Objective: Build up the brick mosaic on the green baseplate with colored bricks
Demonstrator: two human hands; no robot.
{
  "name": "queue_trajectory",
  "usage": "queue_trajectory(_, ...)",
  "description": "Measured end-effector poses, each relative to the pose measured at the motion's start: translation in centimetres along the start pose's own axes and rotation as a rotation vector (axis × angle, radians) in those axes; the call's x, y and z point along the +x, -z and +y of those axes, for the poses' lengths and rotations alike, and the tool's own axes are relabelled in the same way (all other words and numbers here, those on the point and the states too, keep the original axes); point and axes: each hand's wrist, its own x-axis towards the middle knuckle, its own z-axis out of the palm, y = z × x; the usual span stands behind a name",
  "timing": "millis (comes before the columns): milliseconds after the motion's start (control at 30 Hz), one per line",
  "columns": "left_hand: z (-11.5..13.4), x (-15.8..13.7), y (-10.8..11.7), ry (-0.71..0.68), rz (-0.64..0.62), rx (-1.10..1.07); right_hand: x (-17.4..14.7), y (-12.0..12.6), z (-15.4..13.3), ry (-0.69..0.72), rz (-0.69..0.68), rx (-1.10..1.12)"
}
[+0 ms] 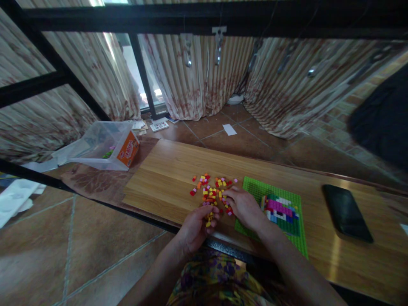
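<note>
A loose pile of small toy bricks (208,193) in red, yellow, orange and pink lies on the wooden board. Cupped at the front edge of the pile, my left hand (195,227) has its fingers curled around several yellow bricks (209,221). My right hand (245,208) is at the pile's right side, its fingers bent together among the bricks; whatever is between the fingertips is too small to make out. Under my right wrist lies a green baseplate (270,187), partly covered by the arm. It bears a patch of pink, white, blue and dark green bricks (280,209).
On the board's right side rests a black phone (347,212). A clear plastic bin (108,144) with an orange label and a few green and pink pieces stands at the left. Dark metal bars (204,19) cross above; curtains (204,76) hang behind.
</note>
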Motion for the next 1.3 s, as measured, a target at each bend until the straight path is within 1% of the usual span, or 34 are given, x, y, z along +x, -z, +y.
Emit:
queue_trajectory(267, 0.0, 0.1, 0.0, -0.002, 0.007, 0.001, -0.4, 0.1, 1.4, -0.028, -0.023, -0.027)
queue_trajectory(433, 0.1, 0.0, -0.2, -0.007, 0.001, -0.002, -0.2, -0.1, 1.3, -0.012, -0.033, -0.05)
queue_trajectory(533, 0.0, -0.1, -0.3, -0.016, 0.012, 0.026, -0.3, 0.2, 0.7, -0.045, -0.021, -0.059)
queue_trajectory(600, -0.2, -0.1, -0.3, -0.02, 0.021, 0.045, -0.7, 0.7, -0.1, -0.063, 0.02, 0.013)
queue_trajectory(667, -0.3, 0.0, -0.4, -0.007, 0.022, 0.038, -1.3, 1.3, -1.1, -0.047, 0.047, 0.157)
queue_trajectory(733, -0.3, 0.1, -0.5, 0.013, 0.021, 0.006, -1.8, 1.9, -1.8, -0.017, 0.034, 0.289)
queue_trajectory(767, -0.3, 0.1, -0.5, 0.021, 0.023, -0.007, -1.9, 2.0, -2.0, -0.013, 0.034, 0.316)
queue_trajectory(800, -0.3, 0.2, -0.5, 0.026, 0.028, -0.017, -1.9, 2.0, -2.1, -0.02, 0.04, 0.308)
queue_trajectory(900, -0.1, 0.2, -0.3, 0.022, 0.047, -0.037, -1.5, 1.3, -1.3, -0.081, 0.061, 0.167)
queue_trajectory(967, 0.0, 0.1, -0.2, 0.021, 0.05, -0.045, -1.1, 0.7, -0.6, -0.106, 0.018, 0.096)
queue_trajectory(1067, 0.0, -0.1, -0.2, 0.019, 0.052, -0.037, -0.6, 0.1, -0.3, -0.119, -0.047, 0.054)
queue_trajectory(1300, -0.2, -0.1, -0.3, -0.005, 0.049, -0.018, 0.5, -0.2, -0.8, -0.168, -0.084, -0.139)
